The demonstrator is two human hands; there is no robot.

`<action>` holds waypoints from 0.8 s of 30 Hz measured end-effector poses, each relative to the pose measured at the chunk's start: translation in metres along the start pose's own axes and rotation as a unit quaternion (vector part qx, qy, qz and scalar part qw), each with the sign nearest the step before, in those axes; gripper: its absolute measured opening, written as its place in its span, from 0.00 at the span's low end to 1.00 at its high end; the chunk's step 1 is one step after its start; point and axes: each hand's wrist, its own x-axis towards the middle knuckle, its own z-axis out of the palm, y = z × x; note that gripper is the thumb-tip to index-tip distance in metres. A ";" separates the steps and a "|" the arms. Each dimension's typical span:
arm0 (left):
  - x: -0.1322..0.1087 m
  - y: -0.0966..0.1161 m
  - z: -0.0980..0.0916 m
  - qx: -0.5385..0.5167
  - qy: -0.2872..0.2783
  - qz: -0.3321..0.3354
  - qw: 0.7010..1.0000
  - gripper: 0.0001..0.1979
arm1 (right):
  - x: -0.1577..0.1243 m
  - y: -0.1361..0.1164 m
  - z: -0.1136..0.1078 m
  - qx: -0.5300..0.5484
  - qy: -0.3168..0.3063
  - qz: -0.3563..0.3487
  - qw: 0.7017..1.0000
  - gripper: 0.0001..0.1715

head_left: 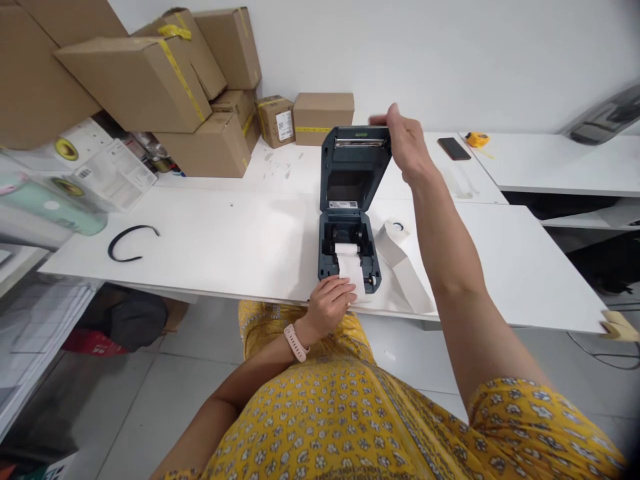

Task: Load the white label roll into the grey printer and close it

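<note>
A dark label printer [323,250] stands on the white table near its front edge, with its lid [327,170] raised. Inside lies a white label roll [346,249], and a paper strip [353,270] runs from it over the printer's front. My left hand [330,303] is at that front edge, fingers closed over the strip; the thumb is hidden. At the lid's top right corner, my right hand [407,143] grips the edge, its fingertips partly behind the lid. Just right of the printer lies another label roll [397,227] with a loose unrolled strip [413,280].
Cardboard boxes [135,83] are piled at the back left. A black headband [117,243] and a mint green bottle [55,207] are on the left. A phone [454,149] and a yellow tape measure [477,139] lie at the back right. The table's front edge [250,298] is close to my body.
</note>
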 end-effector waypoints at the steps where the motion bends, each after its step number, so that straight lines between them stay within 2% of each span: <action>1: -0.002 0.002 0.000 0.001 -0.001 -0.005 1.000 0.12 | -0.002 -0.002 0.002 0.006 -0.013 0.018 1.000 0.37; 4: -0.006 0.004 0.001 0.014 0.004 -0.009 1.000 0.12 | -0.033 -0.023 0.003 0.005 0.002 0.019 1.000 0.33; 9: -0.017 0.004 0.002 0.053 0.036 -0.006 0.998 0.11 | -0.149 -0.065 -0.009 -0.040 -0.002 -0.121 0.992 0.24; 11: -0.022 0.004 0.002 0.090 0.056 0.007 0.994 0.09 | -0.196 -0.070 -0.011 -0.089 -0.012 -0.152 0.984 0.23; 14: -0.029 0.003 0.002 0.166 0.083 0.036 0.982 0.08 | -0.249 -0.064 -0.008 -0.155 -0.023 -0.176 0.972 0.29; 17: -0.032 -0.002 0.005 0.199 0.098 0.060 0.973 0.07 | -0.282 -0.052 -0.001 -0.193 -0.022 -0.182 0.964 0.34; 20: -0.031 -0.009 0.010 0.178 0.105 0.076 0.975 0.07 | -0.304 -0.043 0.008 -0.197 -0.012 -0.180 0.964 0.35; 24: -0.025 -0.024 0.015 0.153 0.075 0.043 0.984 0.16 | -0.318 -0.038 0.019 -0.161 0.023 -0.151 0.975 0.32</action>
